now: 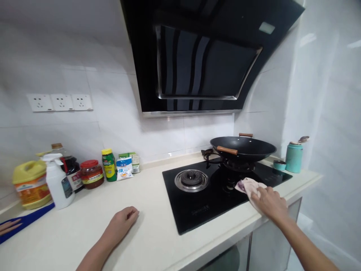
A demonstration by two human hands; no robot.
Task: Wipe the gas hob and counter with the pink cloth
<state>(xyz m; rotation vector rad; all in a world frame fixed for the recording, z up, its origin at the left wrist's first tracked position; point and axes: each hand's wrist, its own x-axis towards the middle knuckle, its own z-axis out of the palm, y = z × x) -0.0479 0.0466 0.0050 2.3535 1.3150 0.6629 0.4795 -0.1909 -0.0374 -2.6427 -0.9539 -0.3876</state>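
My right hand [270, 203] grips a pale pink cloth [252, 187] with a purple patch. The cloth lies over the front right edge of the black glass gas stove [203, 209], partly on the counter. My left hand [124, 220] rests on the white counter [149, 241] left of the stove, its fingers curled in and nothing seen in them. Behind the cloth, a black wok [248, 148] with two wooden handles sits on the right burner. The left burner [191, 180] is bare.
Left along the wall stand a yellow jug [32, 184], a white spray bottle [58, 184], a dark sauce bottle [73, 171], a red-lidded jar [92, 175], a green bottle [109, 165] and packets [124, 168]. A teal canister [294, 158] stands right. The range hood [208, 64] hangs above.
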